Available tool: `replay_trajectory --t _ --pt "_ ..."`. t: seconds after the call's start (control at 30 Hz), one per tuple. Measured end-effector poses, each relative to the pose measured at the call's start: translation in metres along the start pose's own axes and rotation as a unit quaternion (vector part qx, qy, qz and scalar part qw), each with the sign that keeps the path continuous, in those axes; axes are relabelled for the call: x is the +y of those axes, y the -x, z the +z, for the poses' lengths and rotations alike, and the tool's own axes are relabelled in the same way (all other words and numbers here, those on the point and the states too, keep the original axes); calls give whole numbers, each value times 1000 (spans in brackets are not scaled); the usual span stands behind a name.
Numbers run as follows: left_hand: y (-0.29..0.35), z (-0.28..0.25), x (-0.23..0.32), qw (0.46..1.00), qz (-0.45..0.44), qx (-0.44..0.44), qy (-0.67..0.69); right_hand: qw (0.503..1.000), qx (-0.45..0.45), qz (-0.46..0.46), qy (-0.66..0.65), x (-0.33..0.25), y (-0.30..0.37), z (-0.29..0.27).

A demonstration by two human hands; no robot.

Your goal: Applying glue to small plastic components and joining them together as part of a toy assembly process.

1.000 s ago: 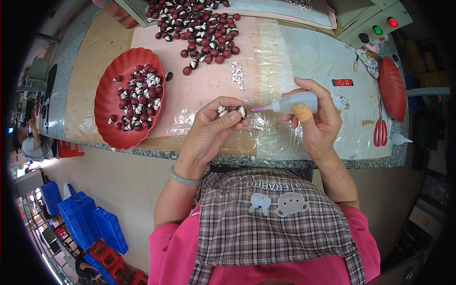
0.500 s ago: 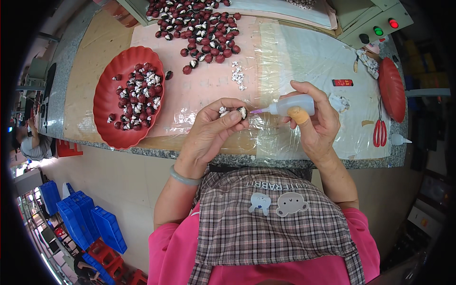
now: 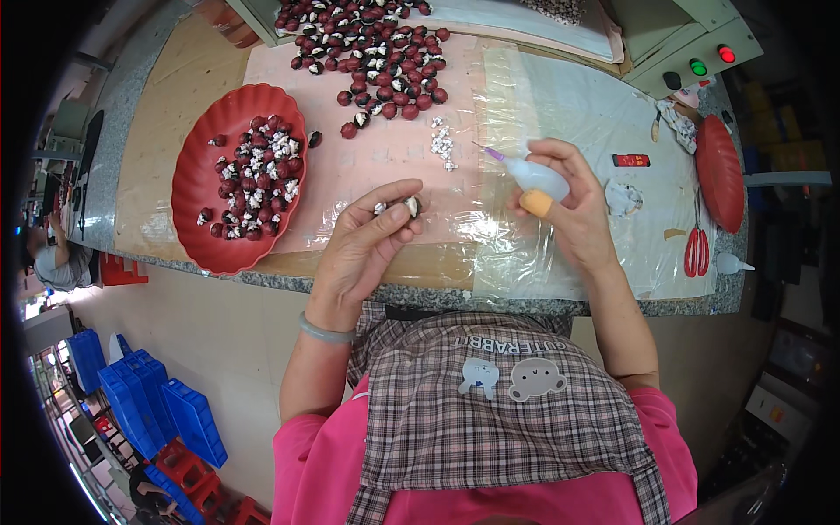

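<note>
Dark red and white, a small bead-like piece [image 3: 411, 206] sits between the thumb and the fingers [image 3: 395, 213] of the left hand [image 3: 363, 249], which are pressed together on it, above the near edge of the surface [image 3: 166, 96]. The right hand [image 3: 573, 210] is a little apart to the right; its fingers are closed around a small squeeze bottle [image 3: 535, 179] with a purple tip that points toward the far left corner. A red oval tray [image 3: 188, 188] near the left edge holds many dark red and white pieces. More such pieces [image 3: 372, 48] lie in a heap by the far edge, on pink sheeting. A few small white bits [image 3: 442, 144] lie between the heap and the hands. Red scissors [image 3: 697, 249] rest near the right edge.
</note>
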State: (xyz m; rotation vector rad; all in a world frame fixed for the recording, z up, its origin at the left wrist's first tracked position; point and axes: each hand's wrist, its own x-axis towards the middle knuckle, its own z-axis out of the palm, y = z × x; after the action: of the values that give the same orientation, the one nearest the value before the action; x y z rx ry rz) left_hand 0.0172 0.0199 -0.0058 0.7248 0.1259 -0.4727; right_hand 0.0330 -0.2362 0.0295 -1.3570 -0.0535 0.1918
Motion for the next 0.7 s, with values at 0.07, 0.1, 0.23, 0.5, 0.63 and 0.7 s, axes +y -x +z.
replay_trajectory --t 0.07,0.1,0.23,0.5,0.63,0.7 --pt "4 -7 0 1000 9 25 -17 999 -37 30 26 5 -11 1" --pt "6 -9 0 999 11 26 -16 994 -72 60 51 9 -16 2" --pt "9 -11 0 999 17 31 -17 981 -39 59 178 17 -34 20" --pt "16 -14 0 999 23 31 -9 836 -103 -183 507 29 -60 36" --pt "16 -13 -2 999 26 32 -14 825 -109 -166 529 28 -63 37" --pt "16 -12 -2 999 28 29 -17 805 -118 -204 544 28 -65 34"
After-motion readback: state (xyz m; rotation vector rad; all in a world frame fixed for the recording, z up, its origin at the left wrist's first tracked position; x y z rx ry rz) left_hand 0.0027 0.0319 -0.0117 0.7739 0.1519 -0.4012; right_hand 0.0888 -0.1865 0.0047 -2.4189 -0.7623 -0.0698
